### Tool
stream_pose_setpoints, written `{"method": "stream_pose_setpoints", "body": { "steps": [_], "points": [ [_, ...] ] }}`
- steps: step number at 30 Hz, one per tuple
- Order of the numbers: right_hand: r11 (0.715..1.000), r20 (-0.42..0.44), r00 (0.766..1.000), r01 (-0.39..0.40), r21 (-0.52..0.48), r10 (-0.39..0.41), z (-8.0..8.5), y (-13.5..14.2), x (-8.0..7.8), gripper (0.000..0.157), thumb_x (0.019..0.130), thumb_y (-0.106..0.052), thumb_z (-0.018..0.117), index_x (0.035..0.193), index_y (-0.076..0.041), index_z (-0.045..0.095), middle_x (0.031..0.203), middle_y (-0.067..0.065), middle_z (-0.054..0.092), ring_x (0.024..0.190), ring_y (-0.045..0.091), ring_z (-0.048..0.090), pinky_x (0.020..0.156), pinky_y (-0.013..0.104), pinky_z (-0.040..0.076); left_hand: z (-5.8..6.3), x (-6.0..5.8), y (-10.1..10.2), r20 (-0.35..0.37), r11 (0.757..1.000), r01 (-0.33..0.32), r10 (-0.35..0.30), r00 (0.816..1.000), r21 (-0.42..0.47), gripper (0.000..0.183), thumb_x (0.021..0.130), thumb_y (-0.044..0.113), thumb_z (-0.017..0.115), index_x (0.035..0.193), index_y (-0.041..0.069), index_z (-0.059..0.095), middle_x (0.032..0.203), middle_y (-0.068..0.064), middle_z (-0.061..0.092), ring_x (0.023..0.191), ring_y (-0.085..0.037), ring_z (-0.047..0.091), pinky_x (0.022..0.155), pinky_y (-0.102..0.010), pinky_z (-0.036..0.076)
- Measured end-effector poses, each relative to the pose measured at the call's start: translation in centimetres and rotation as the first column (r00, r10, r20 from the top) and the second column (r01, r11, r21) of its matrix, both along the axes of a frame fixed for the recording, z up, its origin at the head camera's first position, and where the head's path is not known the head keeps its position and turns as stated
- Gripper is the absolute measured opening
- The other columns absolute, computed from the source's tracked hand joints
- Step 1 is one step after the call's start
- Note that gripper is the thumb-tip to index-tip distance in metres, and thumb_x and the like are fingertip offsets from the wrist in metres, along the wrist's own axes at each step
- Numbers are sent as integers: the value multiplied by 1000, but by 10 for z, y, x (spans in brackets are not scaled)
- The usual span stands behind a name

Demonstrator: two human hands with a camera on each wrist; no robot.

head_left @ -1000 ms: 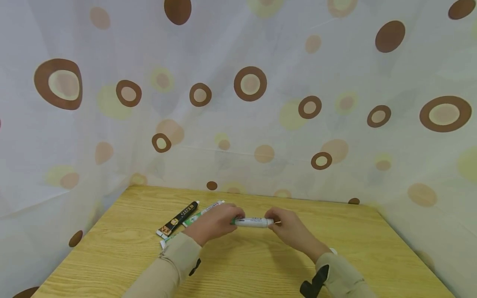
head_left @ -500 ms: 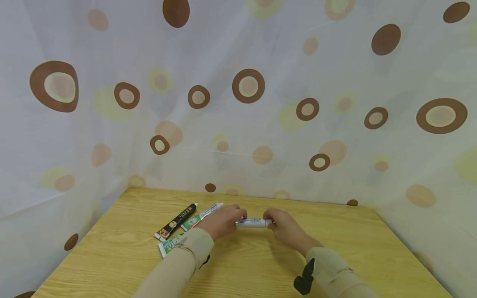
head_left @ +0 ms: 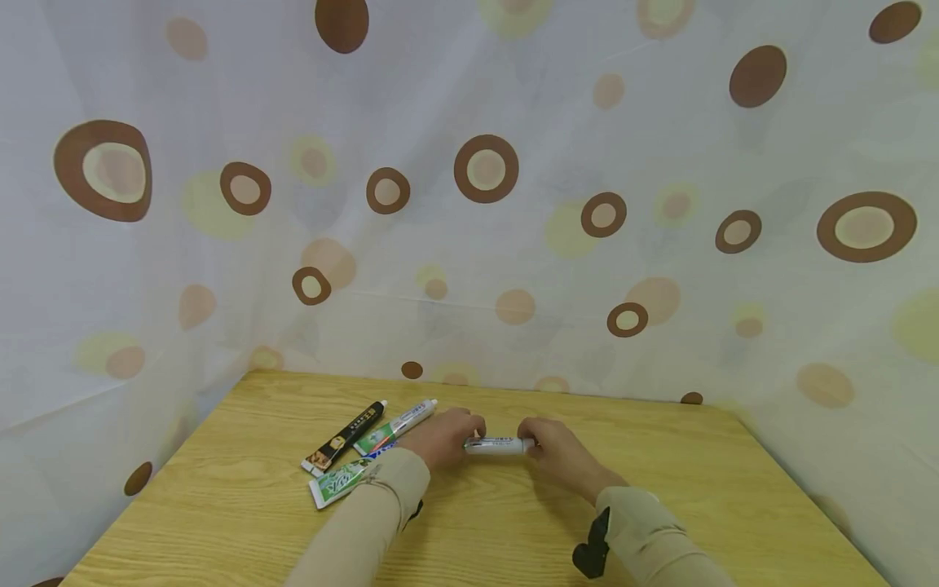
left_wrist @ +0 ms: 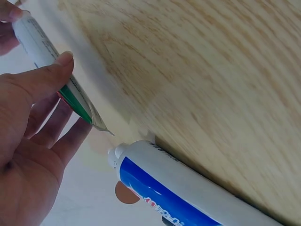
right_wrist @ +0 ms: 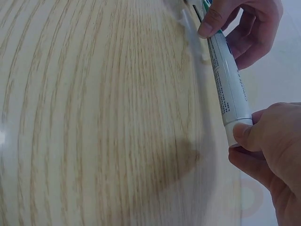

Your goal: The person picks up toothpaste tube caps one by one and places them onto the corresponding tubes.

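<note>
Between both hands a white toothpaste tube [head_left: 495, 446] lies level, close over the table. My left hand [head_left: 443, 438] grips its flat, green-marked end, thumb on top in the left wrist view. At the other end my right hand [right_wrist: 277, 150] pinches the white cap [right_wrist: 235, 134] between thumb and fingers. Left of the hands, a black toothpaste tube [head_left: 345, 439] and a green-and-white toothpaste tube [head_left: 396, 427] lie slanted side by side. Nearer, a third tube [head_left: 339, 486] with a green leafy print is partly hidden by the left sleeve.
The wooden table [head_left: 660, 456] reaches back to a white dotted curtain [head_left: 557, 269], which also stands along both sides. A blue-and-white tube [left_wrist: 169, 188] lies close under the left wrist camera. A black strap [head_left: 592, 546] hangs at the right cuff.
Both hands and the held tube have come down slightly. The left forearm has shifted right, baring more of the leafy-print tube. The held tube's green end has gone out of sight behind the left fingers.
</note>
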State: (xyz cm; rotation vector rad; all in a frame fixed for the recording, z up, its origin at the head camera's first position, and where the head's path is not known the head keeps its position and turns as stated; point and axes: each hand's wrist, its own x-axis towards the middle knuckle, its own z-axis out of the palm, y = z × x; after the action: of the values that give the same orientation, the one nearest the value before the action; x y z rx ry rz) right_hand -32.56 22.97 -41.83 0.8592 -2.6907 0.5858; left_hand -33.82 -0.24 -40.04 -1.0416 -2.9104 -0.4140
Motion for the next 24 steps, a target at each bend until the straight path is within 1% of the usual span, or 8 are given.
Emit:
{"method": "stream_pose_setpoints", "body": {
  "steps": [4,7,12,17,21,24],
  "points": [
    [1000,-12,1000,-4,0,4,-4,1,-2,21,83,13,66,95,-4,65,91,7,69,82,20,64,70,33,52,-2,-1,0,2,1000,3,-3,1000,-2,35,85,6,77,117,15,67,109,-1,66,93,-9,59,82,-25,51],
    [1000,7,1000,7,3,-7,-6,1,-2,20,84,11,66,96,-5,66,93,7,70,84,20,65,72,33,53,-4,-2,0,17,1000,11,-10,1000,-3,35,84,7,78,117,15,67,110,-2,66,94,-9,59,83,-25,51],
    [1000,31,999,26,1,-26,-10,2,-1,18,84,9,67,95,-5,66,93,6,70,83,17,64,70,31,52,-9,-3,0,52,1000,5,-5,999,-4,34,84,11,78,117,16,67,110,-1,64,95,-10,58,84,-25,51],
    [998,38,998,56,-9,-56,-12,1,0,18,84,9,67,95,-6,65,93,7,70,84,18,64,71,31,52,-14,-4,-1,47,1000,3,-3,999,8,35,84,15,79,117,16,67,108,0,64,93,-9,58,84,-25,51],
    [997,76,995,73,-16,-72,-12,1,1,18,85,8,66,97,-5,65,95,7,70,87,19,65,72,33,53,-16,-4,-2,55,1000,-6,5,998,11,38,84,19,80,119,17,65,109,0,64,95,-9,59,85,-26,51],
    [996,124,989,89,-20,-86,-12,0,3,17,87,6,66,100,-4,65,99,9,70,90,20,65,75,37,54,-14,-2,-4,80,1000,-22,21,997,13,42,85,23,80,123,17,64,113,0,64,96,-9,59,85,-27,51]
  ]
}}
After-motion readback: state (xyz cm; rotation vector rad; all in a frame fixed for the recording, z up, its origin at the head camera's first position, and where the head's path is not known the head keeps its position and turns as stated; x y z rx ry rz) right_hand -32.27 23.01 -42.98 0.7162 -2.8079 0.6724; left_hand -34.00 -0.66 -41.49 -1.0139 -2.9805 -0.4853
